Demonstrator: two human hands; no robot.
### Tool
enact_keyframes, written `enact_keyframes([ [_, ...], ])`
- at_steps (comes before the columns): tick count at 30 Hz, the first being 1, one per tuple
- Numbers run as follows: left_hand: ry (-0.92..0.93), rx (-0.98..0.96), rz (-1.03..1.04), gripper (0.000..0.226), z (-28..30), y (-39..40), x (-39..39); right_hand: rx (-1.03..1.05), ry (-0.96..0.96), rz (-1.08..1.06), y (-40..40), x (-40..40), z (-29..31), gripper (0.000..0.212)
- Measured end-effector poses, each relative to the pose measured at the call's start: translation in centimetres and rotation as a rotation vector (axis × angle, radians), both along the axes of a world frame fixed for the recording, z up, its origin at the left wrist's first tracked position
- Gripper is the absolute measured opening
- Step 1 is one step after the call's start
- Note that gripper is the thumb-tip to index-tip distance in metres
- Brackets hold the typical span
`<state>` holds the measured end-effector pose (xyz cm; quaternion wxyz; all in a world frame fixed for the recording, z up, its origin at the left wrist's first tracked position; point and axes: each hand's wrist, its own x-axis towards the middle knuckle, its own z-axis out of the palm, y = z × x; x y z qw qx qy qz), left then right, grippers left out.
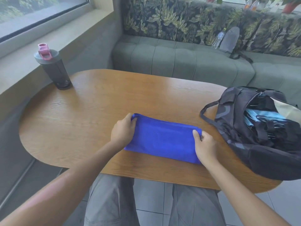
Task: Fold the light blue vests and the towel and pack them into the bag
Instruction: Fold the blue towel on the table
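Folded towel pinched between both hands' fingers.

bare table lies open left of and beyond the towel. a bottle stands at the far left corner. on the right the bag blocks the way, its mouth open toward the towel.

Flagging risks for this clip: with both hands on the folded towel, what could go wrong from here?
1. The towel is pinched only at its ends by the left hand and right hand; lifted so, it may sag and unfold.
2. The bag already holds light blue vests, so its opening looks crowded and the towel could snag.
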<state>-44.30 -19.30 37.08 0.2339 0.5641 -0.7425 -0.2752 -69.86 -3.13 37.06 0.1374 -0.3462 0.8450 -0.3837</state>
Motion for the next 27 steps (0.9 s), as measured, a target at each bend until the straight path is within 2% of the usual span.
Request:
enact_keyframes([
  [5,-0.287,-0.008,-0.039,0.025,-1.7,-0.9,-1.0,0.188,0.078,0.004,-0.9,-0.8,-0.9,0.042],
  [13,-0.385,-0.081,0.010,0.025,-2.2,-1.3,-1.4,0.423,0.274,0.006,-1.4,-1.2,0.1,0.045],
  [15,-0.347,-0.220,-0.011,0.022,-2.0,-1.1,-1.3,0.443,0.300,-0.015,-1.2,-1.0,0.6,0.044],
  [18,-0.361,-0.571,-0.228,0.027,-2.8,-1.6,-0.7,0.266,0.413,-0.026,0.1,0.1,1.0,0.027],
  [20,-0.347,-0.675,-0.450,0.032,-3.4,-2.3,-0.3,0.129,0.442,0.077,1.3,1.4,1.1,0.014],
  [23,-0.404,-0.657,-0.645,0.041,-4.1,-3.1,0.5,0.135,0.369,0.285,2.9,3.5,0.1,0.008],
  [27,-0.407,-0.585,-0.689,0.048,-3.8,-3.1,2.2,0.171,0.451,0.342,4.3,3.1,-2.1,0.006],
])
